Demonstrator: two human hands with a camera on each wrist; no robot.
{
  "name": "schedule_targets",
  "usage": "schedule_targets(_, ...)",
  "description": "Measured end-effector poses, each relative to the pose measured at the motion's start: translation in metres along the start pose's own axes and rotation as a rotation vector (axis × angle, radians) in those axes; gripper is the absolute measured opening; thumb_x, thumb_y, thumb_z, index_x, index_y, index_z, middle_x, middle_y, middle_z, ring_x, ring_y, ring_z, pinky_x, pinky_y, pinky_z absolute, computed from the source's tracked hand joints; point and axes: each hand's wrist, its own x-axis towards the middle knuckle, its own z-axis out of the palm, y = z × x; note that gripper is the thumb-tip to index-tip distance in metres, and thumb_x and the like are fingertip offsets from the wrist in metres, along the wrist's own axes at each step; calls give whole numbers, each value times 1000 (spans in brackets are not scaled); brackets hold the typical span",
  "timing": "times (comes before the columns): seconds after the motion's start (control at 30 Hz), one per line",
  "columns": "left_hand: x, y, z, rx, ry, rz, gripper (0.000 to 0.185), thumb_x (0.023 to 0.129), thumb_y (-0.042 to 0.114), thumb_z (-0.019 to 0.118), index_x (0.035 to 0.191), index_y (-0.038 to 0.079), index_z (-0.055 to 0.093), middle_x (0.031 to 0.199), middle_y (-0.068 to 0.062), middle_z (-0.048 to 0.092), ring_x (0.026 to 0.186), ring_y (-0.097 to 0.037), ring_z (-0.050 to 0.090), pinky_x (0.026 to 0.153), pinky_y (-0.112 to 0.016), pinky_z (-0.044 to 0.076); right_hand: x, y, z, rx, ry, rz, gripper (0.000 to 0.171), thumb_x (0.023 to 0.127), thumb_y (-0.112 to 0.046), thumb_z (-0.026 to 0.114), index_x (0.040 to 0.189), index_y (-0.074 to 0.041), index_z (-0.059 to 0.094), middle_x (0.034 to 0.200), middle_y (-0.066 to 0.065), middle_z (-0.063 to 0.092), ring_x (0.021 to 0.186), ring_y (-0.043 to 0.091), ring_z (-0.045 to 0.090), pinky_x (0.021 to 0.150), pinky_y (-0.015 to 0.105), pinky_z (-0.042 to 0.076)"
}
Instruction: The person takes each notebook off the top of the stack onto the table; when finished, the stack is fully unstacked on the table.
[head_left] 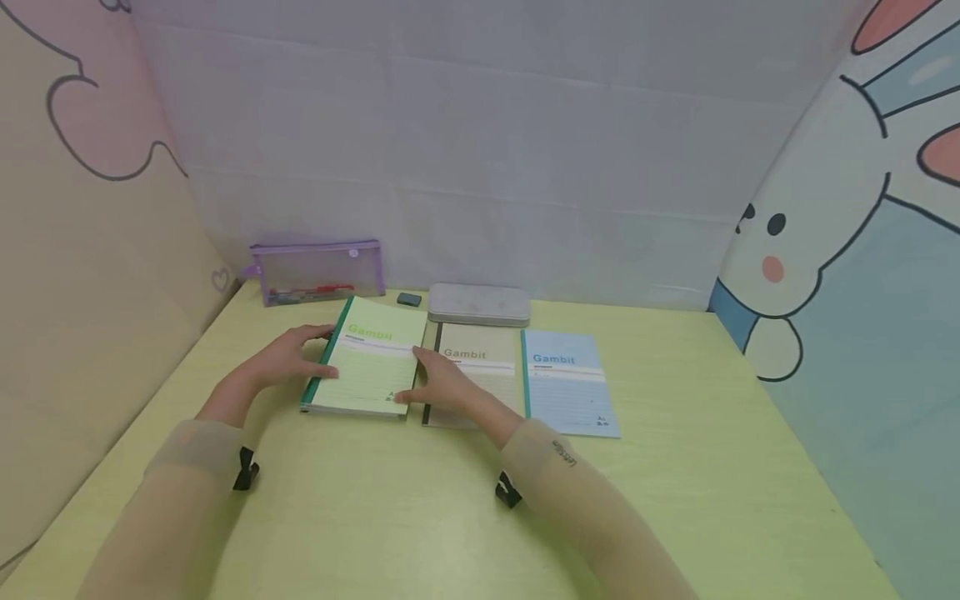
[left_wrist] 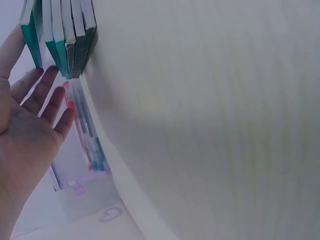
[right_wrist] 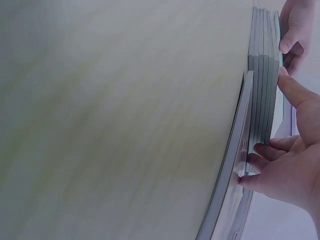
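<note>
On the pale yellow-green tabletop we count three places where thin "Gambit" notebooks lie side by side near the far edge: a stack topped by a light green cover with a dark green spine, a single beige notebook with a dark spine touching its right side, and a single light blue notebook just beside that. From the wrist views we count about five notebooks in the green-topped stack, their edges lined up. Our left hand rests against the stack's left, spine side with its fingers straight and relaxed, the fingertips at the spines; it grips nothing. Our right hand lies on the beige notebook and holds the stack's right edge, thumb over the top cover and fingers curled against the page edges. Along the far edge, behind the notebooks, we see one grey oblong pencil case, one small dark eraser-like block, and one purple mesh zip pouch toward the far left corner, with pens inside that we cannot count. Both forearms wear beige sleeves.
</note>
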Motion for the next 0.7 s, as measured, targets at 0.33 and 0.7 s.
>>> schedule_targets(0.33,0,9,-4,-91,45,63,82,81,36,73,146,5,33,108,-12,57,103,-27,49,94,-46,39,-4,8,-15,-37,37,-24,87,81,-39,73,149,-13,27,152,4,33,139,23,31,113,35,27)
schedule_targets(0.7,2,33,-10,-74,101,120,79,85,33,71,147,7,31,109,-12,60,108,-32,52,97,-47,38,-12,12,-41,190,140,-18,73,83,-25,74,146,-21,37,128,10,55,102,24,63,84,31,52)
